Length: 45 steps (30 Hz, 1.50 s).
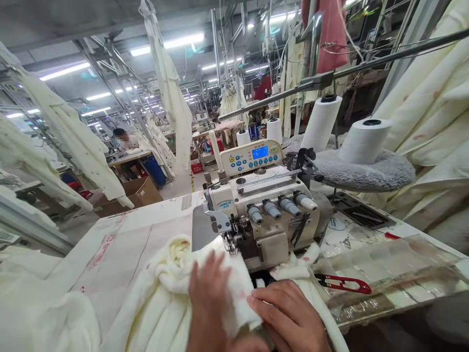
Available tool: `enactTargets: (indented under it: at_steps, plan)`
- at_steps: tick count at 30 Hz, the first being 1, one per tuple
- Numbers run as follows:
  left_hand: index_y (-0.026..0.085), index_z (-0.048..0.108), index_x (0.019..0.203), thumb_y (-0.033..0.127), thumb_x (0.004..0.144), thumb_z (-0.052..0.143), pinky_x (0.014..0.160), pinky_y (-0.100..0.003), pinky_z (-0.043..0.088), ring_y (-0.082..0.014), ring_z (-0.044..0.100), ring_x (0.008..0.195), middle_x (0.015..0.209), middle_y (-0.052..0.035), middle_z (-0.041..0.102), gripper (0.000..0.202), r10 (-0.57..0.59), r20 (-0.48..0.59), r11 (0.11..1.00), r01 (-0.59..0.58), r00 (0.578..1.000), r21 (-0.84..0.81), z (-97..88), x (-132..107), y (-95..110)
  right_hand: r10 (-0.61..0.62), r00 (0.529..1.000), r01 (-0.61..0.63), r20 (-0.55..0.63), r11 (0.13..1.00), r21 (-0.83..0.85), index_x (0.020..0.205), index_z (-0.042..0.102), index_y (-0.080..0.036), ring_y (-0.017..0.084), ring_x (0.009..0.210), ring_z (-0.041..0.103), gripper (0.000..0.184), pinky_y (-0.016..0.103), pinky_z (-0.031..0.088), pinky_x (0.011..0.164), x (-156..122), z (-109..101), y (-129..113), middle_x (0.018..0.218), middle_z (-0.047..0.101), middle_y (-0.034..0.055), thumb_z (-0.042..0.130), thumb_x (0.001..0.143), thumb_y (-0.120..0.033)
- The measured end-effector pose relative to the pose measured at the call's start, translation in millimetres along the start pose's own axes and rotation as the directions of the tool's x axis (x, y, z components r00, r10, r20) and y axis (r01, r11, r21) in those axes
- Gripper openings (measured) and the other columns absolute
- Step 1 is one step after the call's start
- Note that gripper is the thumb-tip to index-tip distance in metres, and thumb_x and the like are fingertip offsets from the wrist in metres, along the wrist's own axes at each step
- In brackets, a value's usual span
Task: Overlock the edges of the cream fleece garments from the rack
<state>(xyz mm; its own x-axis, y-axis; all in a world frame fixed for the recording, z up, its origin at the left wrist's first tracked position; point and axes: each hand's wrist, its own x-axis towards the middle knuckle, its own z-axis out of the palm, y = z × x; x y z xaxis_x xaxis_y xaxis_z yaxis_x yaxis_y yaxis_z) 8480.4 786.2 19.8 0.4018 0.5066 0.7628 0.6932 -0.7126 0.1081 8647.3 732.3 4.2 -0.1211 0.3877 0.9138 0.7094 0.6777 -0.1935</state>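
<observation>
My left hand [209, 304] lies flat, fingers stretched out, on a bundle of cream fleece fabric [161, 298] in front of the sewing machine [262, 215]. My right hand [289, 318] rests beside it, fingers pressed onto the fabric's right edge below the machine. The fabric runs up to the presser foot [230, 242]. A strip of the same fabric [298, 266] trails to the right of the machine's front.
Red thread snips [342, 282] lie on a clear tray [395, 274] at right. Three white thread cones [362, 139] stand behind the machine. Cream garments hang overhead and pile at right. A cardboard box [135, 193] and another worker [122, 139] are at far left.
</observation>
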Motion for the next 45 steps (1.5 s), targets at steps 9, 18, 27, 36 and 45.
enactTargets:
  at_steps: [9, 18, 27, 36, 45]
  plan:
    - [0.009, 0.054, 0.119, 0.001, 0.082, 0.041, 0.107, -0.036, 0.032, -0.0205, 0.042, 0.126, 0.123, -0.0102, 0.058, 0.04, 0.332, 0.114, 0.934, -0.343, 0.937, 0.103, -19.9, -11.6, -14.6, 0.008, 0.999, -0.004, 0.034, 0.991, -0.132, 0.098, 0.064, -0.013, 0.019, 0.077, 0.056, 0.02, 0.033, 0.044, 0.066, -0.1, -4.8, -3.8, 0.086, 0.067, 0.0093, 0.051, 0.084, -0.007]
    - [0.015, 0.047, 0.126, -0.001, 0.079, 0.03, 0.095, -0.04, 0.049, -0.0212, 0.048, 0.121, 0.129, -0.011, 0.053, 0.053, 0.157, 0.319, 0.977, -0.195, 0.935, 0.09, -22.8, 10.4, -27.4, 0.094, 0.996, -0.093, 0.008, 0.991, -0.096, 0.093, 0.064, -0.013, 0.019, 0.078, 0.053, 0.017, 0.033, 0.043, 0.068, 19.8, 9.2, 6.3, 0.085, 0.066, 0.0079, 0.058, 0.081, -0.003]
    - [0.017, 0.044, 0.129, 0.0, 0.081, 0.033, 0.106, -0.044, 0.036, -0.0212, 0.036, 0.13, 0.136, -0.011, 0.046, 0.052, 0.075, 0.52, 0.995, -0.095, 0.851, 0.011, -11.2, 43.2, -53.1, 0.221, 0.974, -0.207, 0.043, 0.955, -0.211, 0.092, 0.063, -0.015, 0.019, 0.083, 0.052, 0.012, 0.034, 0.038, 0.073, 30.7, 21.8, 14.4, 0.09, 0.065, 0.0062, 0.052, 0.088, -0.012]
    - [0.013, 0.052, 0.121, -0.004, 0.071, 0.037, 0.106, -0.039, 0.033, -0.0249, 0.038, 0.129, 0.136, -0.0147, 0.045, 0.055, -0.057, 0.604, 0.988, -0.043, 0.795, 0.15, 1.9, 87.1, -72.6, 0.198, 0.975, -0.195, 0.101, 0.98, -0.04, 0.102, 0.059, -0.016, 0.02, 0.084, 0.053, 0.02, 0.035, 0.042, 0.073, 11.3, 16.9, -20.9, 0.093, 0.062, 0.0081, 0.051, 0.086, -0.007]
    - [0.018, 0.044, 0.118, 0.019, 0.078, 0.042, 0.078, -0.036, 0.053, -0.0218, 0.063, 0.093, 0.108, -0.0093, 0.063, 0.039, -0.576, 0.373, 0.787, 0.617, 0.727, 0.012, -45.4, -40.9, -52.8, 0.532, 0.752, -0.641, 0.389, 0.727, 0.246, 0.097, 0.065, -0.019, 0.015, 0.07, 0.058, 0.024, 0.024, 0.042, 0.06, 7.6, 31.7, -34.4, 0.08, 0.065, 0.0024, 0.049, 0.09, -0.036]
